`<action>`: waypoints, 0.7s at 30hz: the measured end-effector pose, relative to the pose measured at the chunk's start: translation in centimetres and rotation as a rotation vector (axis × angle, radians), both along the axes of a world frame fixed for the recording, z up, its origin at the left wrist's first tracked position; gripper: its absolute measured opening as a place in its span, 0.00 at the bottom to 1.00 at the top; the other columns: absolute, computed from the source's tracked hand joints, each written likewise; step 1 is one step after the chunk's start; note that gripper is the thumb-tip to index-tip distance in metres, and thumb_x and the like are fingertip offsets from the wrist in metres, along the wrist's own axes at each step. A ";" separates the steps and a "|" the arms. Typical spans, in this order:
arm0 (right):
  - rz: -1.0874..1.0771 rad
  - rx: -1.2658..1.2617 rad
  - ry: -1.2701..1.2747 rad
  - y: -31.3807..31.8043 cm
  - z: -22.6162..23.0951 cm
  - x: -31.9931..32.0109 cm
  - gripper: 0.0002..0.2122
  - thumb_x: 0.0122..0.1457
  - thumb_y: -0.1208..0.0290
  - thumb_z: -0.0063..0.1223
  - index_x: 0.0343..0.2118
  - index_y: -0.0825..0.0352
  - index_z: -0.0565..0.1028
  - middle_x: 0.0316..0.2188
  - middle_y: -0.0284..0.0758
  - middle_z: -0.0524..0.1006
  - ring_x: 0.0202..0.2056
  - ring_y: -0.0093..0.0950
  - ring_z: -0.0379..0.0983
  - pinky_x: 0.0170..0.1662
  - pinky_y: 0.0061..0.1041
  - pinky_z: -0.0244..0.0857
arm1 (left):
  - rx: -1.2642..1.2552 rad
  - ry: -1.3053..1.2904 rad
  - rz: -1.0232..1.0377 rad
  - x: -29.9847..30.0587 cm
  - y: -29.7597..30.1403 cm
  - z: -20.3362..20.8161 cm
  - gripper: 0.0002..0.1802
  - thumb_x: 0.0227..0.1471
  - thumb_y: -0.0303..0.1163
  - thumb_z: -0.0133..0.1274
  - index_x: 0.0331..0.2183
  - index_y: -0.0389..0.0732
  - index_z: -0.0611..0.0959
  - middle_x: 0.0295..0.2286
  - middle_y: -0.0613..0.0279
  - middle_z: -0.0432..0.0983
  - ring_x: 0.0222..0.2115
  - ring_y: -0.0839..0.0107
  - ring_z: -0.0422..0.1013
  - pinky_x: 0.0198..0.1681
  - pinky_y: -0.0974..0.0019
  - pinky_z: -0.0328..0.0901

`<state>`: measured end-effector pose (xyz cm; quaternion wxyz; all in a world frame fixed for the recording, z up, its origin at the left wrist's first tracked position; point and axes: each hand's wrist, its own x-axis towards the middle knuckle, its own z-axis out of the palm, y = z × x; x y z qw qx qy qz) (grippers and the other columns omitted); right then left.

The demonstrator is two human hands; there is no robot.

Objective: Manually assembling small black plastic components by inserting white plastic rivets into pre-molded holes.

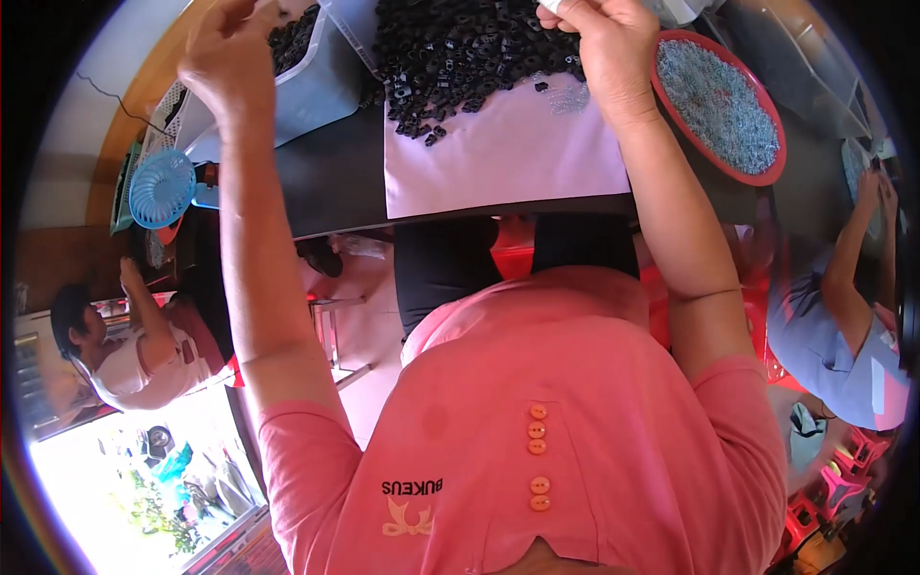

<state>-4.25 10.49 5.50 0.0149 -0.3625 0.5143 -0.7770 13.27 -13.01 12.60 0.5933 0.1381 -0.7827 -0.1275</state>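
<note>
- The person's left grip [228, 62] is raised at the upper left, beside the clear plastic bin [331, 81]; its fingers are bent, but whether they pinch anything cannot be told.
- The right grip [618, 48] is at the upper edge, just right of the heap, with thumb and fingers brought forward; a bit of white shows at the fingertips, cut off by the view, and whether it is held or worn cannot be told.
- The small black pieces [460, 57] lie heaped between the two hands, on the far part of a pale pink sheet [508, 163], with a few strays scattered toward its near left side.
- A small patch of clear or silvery bits [567, 98] lies on the sheet at the right side of the heap, near the right wrist.
- More dark pieces sit inside the clear bin.
- A red basin [781, 158] full of pale, glinting bits stands on the dark tabletop [331, 177], right of the right forearm.
- A light-blue fan [161, 189] is left of the left forearm.
- Two other people sit apart: one at the far left [144, 359], one in blue-grey at the far right [829, 321].
</note>
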 end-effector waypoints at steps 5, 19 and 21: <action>0.036 -0.091 -0.074 2.3 -0.6 -1.2 0.02 0.55 0.80 0.54 0.31 0.71 0.76 0.22 0.29 0.75 0.23 0.16 0.69 0.29 0.16 0.63 | -0.015 -0.159 -0.321 -4.5 8.9 -7.7 0.06 0.40 0.21 0.63 0.25 0.39 0.83 0.23 0.61 0.76 0.24 0.68 0.73 0.29 0.67 0.68; -0.039 -0.004 0.015 3.2 -2.1 -2.5 0.03 0.53 0.83 0.55 0.31 0.72 0.76 0.22 0.29 0.75 0.23 0.15 0.69 0.26 0.15 0.63 | -0.185 -0.735 -0.380 -8.5 12.6 -14.1 0.05 0.43 0.28 0.58 0.28 0.44 0.81 0.27 0.59 0.70 0.31 0.59 0.72 0.32 0.58 0.69; -0.041 0.036 0.015 3.1 -2.0 -2.1 0.03 0.52 0.83 0.55 0.31 0.71 0.77 0.22 0.29 0.76 0.23 0.14 0.69 0.27 0.15 0.63 | -0.232 -0.728 -0.313 -8.0 12.2 -14.1 0.06 0.44 0.29 0.58 0.30 0.46 0.81 0.27 0.61 0.70 0.31 0.60 0.72 0.30 0.59 0.68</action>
